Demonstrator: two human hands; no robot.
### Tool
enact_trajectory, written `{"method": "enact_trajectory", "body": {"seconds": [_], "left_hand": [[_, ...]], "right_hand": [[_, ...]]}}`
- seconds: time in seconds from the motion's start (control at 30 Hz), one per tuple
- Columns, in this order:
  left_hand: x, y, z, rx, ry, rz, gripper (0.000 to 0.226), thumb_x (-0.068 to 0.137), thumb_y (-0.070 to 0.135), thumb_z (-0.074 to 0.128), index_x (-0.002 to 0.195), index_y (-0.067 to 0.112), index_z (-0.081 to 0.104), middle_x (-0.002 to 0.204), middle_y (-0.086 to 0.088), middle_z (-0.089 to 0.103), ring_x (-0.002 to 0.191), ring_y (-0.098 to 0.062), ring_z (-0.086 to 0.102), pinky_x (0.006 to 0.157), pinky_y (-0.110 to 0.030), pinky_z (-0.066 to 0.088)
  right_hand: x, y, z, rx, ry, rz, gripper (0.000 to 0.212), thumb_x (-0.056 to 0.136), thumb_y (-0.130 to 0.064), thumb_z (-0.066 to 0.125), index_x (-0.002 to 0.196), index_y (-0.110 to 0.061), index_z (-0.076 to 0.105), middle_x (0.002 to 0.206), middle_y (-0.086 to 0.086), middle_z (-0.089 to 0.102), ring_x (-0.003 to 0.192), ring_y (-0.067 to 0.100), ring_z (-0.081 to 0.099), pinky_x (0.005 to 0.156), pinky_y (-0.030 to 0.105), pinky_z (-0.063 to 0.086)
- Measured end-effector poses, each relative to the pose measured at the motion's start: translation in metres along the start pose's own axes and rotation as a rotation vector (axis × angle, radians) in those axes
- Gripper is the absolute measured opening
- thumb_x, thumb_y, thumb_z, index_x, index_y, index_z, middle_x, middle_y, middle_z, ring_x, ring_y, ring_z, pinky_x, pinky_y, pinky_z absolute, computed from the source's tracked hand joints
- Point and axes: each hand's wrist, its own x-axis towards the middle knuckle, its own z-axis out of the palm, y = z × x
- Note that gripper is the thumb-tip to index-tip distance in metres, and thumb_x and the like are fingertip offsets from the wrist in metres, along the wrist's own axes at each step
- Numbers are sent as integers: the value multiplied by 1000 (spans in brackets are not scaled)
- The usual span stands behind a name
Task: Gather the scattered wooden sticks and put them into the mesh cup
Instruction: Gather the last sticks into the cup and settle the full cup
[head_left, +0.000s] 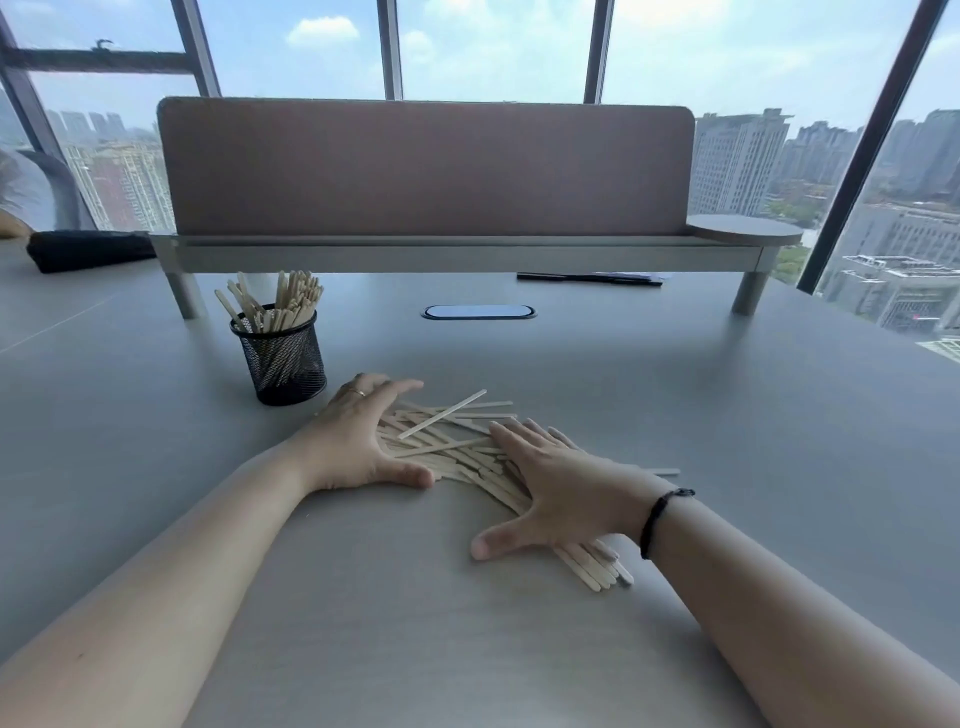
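neither grip is clamped: left hand (358, 441) and right hand (558, 491) lie flat, fingers apart, pressing the wooden sticks (457, 452) heaped between and under them on the surface (675, 389). sticks judged light, stiff, slippery; bundle mid-length. mesh cup (280, 358) beyond left hand, part-filled.

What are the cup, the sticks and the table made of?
Cup: looks like black metal mesh, matte; you can see the sticks inside through its fine grid. Sticks: pale, unpainted wood, thin and flat with rounded ends. Table: smooth grey top with a soft sheen, probably laminate, though the look leaves that open.
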Motion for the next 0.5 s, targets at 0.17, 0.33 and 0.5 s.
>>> {"method": "enact_trajectory", "body": {"seconds": [0.17, 0.33, 0.5], "left_hand": [[8, -2, 1, 83, -105, 45, 132, 36, 107, 43, 152, 44, 31, 163, 16, 24, 151, -5, 16, 125, -40, 10], [8, -6, 2, -72, -1, 6, 97, 50, 84, 73, 136, 44, 54, 138, 24, 54, 129, -1, 49, 107, -24, 37], [10, -9, 3, -100, 68, -28, 74, 57, 77, 77, 122, 43, 66, 121, 20, 66, 113, -1, 60, 98, -23, 45]], "right_hand": [[3, 19, -12, 118, 85, -54, 109, 66, -66, 79, 155, -39, 22, 152, -15, 41, 135, 5, 40, 105, 20, 31], [4, 43, -24, 151, 133, -9, 103, 59, -59, 87, 149, -34, 41, 144, -22, 45, 131, 2, 43, 107, 19, 32], [6, 60, -26, 110, 144, 28, 72, 80, -53, 74, 144, -31, 50, 150, -24, 39, 137, 1, 39, 113, 20, 26]]}}
